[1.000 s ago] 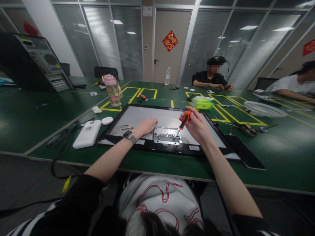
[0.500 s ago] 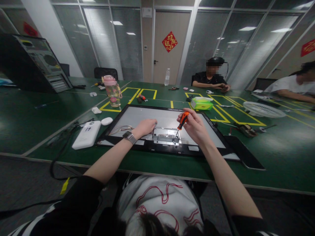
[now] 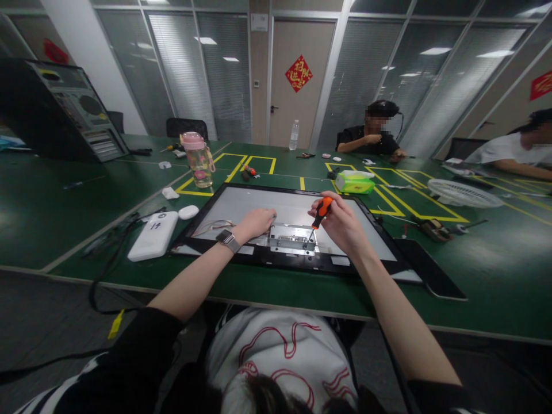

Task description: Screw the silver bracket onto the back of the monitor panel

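Observation:
A flat display panel (image 3: 252, 201) with a black frame lies on the green table. On its near side sits a silver metal bracket (image 3: 284, 244). My right hand (image 3: 342, 224) grips an orange and black screwdriver (image 3: 322, 211), held at a tilt with its tip down at the bracket's right part. My left hand (image 3: 257, 223) rests on the panel just left of the bracket, fingers stretched out and holding nothing visible. A watch is on that wrist.
A white power bank (image 3: 153, 237) and a white oval case (image 3: 188, 212) lie left of the panel. Behind stand a pink-lidded bottle (image 3: 199, 164) and a green tissue pack (image 3: 354, 182). A black phone-like slab (image 3: 426, 267) lies right. Two people sit across the table.
My hands and the screwdriver keep nearly the same place. Across the table, the person in black has raised one hand toward the face.

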A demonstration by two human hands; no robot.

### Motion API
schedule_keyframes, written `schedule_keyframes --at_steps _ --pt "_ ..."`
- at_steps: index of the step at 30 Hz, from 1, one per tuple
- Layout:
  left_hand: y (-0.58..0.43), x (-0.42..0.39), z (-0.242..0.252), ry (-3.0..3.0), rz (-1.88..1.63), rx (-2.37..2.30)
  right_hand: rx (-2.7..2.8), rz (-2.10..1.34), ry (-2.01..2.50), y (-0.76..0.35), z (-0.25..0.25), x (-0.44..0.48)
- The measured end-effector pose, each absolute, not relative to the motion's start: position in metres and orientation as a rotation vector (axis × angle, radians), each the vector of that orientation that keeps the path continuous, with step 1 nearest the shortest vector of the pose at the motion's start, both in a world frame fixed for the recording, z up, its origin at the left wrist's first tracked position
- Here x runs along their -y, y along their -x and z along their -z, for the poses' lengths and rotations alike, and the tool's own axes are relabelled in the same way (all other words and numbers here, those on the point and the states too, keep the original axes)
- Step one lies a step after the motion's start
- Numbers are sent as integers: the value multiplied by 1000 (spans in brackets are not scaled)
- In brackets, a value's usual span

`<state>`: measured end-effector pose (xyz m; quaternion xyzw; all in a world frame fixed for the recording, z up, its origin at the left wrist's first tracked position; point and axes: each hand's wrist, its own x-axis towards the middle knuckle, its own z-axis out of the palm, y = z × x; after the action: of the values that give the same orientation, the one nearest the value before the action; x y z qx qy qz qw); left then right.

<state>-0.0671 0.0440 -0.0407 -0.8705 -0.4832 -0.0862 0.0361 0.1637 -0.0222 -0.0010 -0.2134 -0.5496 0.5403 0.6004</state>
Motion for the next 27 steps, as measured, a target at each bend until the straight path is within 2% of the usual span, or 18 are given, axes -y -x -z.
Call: schedule_keyframes --at_steps 6,21,27 --pt "68 -44 41 2686 280 1469 1317 -1129 542 -167 2 20" --pt "68 -46 42 2678 264 1479 1324 -1197 543 -165 0 23" --pt "68 -45 40 2679 239 1498 1358 -1084 566 -165 2 21"
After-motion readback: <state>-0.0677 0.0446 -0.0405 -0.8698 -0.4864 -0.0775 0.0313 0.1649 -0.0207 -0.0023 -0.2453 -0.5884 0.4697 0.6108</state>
